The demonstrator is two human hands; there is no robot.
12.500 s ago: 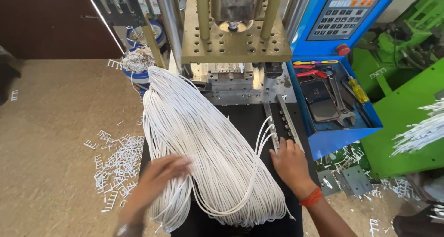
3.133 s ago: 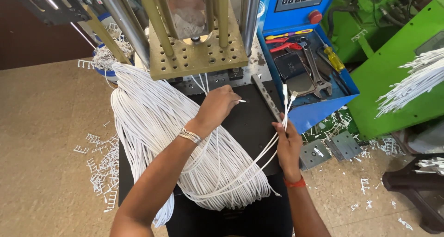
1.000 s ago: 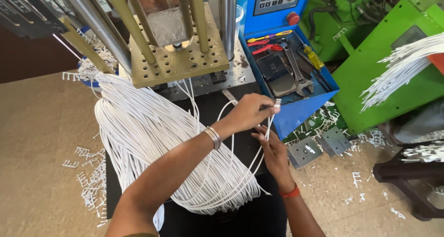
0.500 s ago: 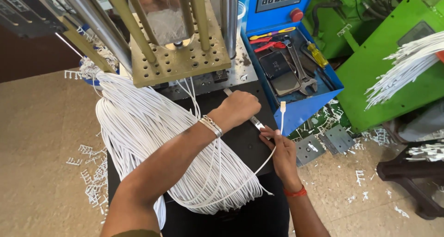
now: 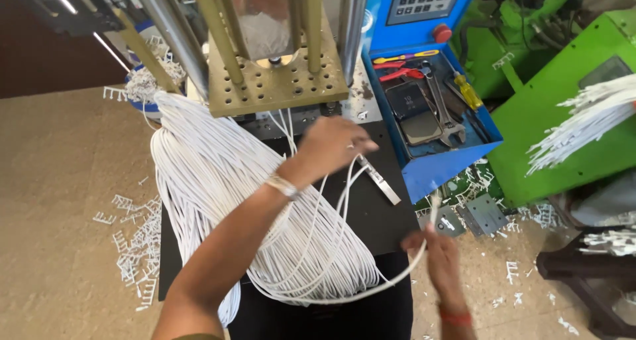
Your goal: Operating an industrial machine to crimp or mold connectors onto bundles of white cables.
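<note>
1. Head view: the left hand [image 5: 334,143] reaches across the black work table [image 5: 381,214], its fingers curled around a few white cables lifted from the bundle of white cables [image 5: 245,214]; a metal bracelet [image 5: 283,186] sits on its wrist
2. The bundle lies in a long heap on the table, running from the machine's base down toward the near edge, under the left forearm
3. The right hand [image 5: 440,260] is at the table's right edge, with thumb and fingers pinched on a single white cable [image 5: 424,244]; that cable's end sticks up just above the fingers, and its length loops back low into the bundle. A red band [image 5: 456,318] circles this wrist
4. A flat metal strip [image 5: 381,179] lies on the table between the two hands, just beside the left hand's fingertips
5. Behind the bundle stands a press with a perforated brass-coloured plate [image 5: 278,81] and steel columns
6. To the right, a blue tool tray [image 5: 434,124] holds pliers, wrenches and a yellow-handled screwdriver [image 5: 467,91]
7. White plastic scraps [image 5: 136,247] are scattered on the floor left of the table, and more white cable ends [image 5: 589,124] jut in by the green machine [image 5: 563,148]
</note>
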